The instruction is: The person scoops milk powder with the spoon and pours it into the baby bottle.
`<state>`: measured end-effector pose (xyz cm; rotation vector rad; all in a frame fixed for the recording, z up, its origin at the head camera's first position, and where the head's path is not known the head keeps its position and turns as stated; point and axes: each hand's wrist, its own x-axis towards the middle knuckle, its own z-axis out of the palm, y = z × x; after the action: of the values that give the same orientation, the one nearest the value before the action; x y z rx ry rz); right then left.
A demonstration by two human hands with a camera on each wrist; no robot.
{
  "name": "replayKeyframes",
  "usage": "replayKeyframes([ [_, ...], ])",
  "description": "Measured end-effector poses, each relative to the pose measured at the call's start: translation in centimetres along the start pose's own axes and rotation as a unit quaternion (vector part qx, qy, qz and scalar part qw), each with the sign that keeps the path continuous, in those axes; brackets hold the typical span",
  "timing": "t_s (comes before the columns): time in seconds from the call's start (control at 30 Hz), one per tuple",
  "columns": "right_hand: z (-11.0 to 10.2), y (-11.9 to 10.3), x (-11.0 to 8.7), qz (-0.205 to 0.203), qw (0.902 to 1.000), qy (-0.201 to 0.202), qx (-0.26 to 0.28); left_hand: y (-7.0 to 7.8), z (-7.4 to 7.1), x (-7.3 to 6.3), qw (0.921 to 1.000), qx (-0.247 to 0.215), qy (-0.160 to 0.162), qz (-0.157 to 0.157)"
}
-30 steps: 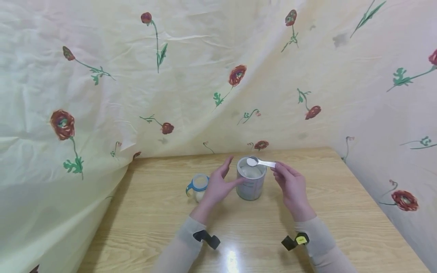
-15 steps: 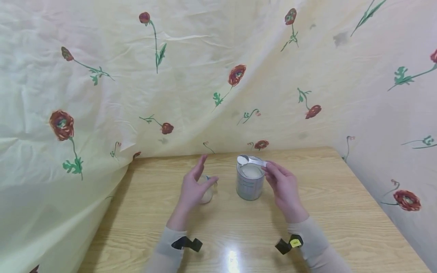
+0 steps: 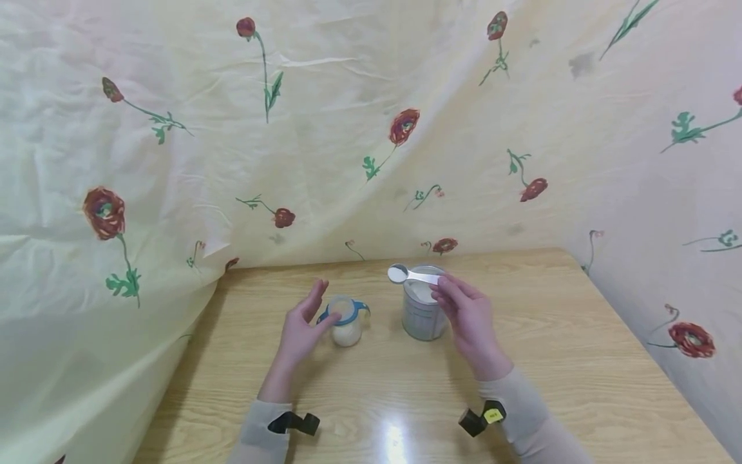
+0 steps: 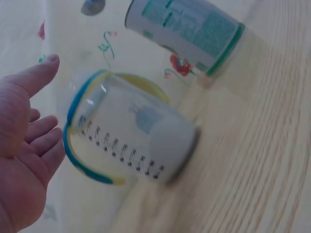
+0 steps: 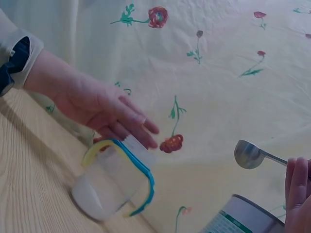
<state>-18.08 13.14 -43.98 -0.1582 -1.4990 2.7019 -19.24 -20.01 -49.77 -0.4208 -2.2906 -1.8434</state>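
I'd hold that scoop (image 3: 398,274) level in the right grip (image 3: 468,319) pinching it; the left grip (image 3: 299,333), fingers relaxed beside the bottle (image 3: 346,334), could steady it

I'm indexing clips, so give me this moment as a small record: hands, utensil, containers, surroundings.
Container 1: clear graduated bottle with blue-and-yellow handles, upright, white contents inside
Container 2: cylindrical can with white-and-green label, open-topped, white contents
Utensil: silver metal scoop, white contents in its bowl
Left hand: beside the bottle, fingers extended; contact unclear
Right hand: pinches the scoop's handle
Surface: light wood-grain table
Backdrop: cream cloth with red flowers
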Motion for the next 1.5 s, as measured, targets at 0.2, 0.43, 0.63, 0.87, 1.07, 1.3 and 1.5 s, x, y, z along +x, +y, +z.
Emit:
replayKeyframes([
  [0.2, 1.3, 0.5, -0.4, 0.009, 1.0000, 0.005, -0.002, -1.1, -0.3, 0.0, 0.9995, 0.020, -0.020, -0.012],
  [0.43, 3.1, 1.3, -1.0, 0.003, 1.0000, -0.006, -0.002, -1.1, -0.6, 0.1, 0.9985, 0.047, -0.025, -0.015],
  [0.63, 4.7, 2.8, -1.0, -0.006, 0.9992, -0.030, -0.026, -1.5, -0.8, 0.2, 0.9983, 0.045, -0.033, -0.017],
  [0.87, 5.9, 4.5, -0.7, -0.007, 0.9989, -0.035, -0.032, -1.7, -1.0, 0.1, 0.9980, 0.045, -0.034, -0.028],
  [1.07, 6.2, 5.9, -0.7, -0.027, 0.9984, -0.031, -0.038, -1.9, -1.1, 0.0, 0.9977, 0.049, -0.035, -0.032],
  [1.3, 6.1, 7.1, -0.7, -0.062, 0.9920, -0.042, -0.102, -1.8, -1.1, 0.0, 0.9965, 0.058, -0.041, -0.044],
  [1.5, 6.3, 7.7, -0.7, -0.103, 0.9826, -0.057, -0.143, -1.6, -1.0, -0.1, 0.9963, 0.059, -0.036, -0.051],
])
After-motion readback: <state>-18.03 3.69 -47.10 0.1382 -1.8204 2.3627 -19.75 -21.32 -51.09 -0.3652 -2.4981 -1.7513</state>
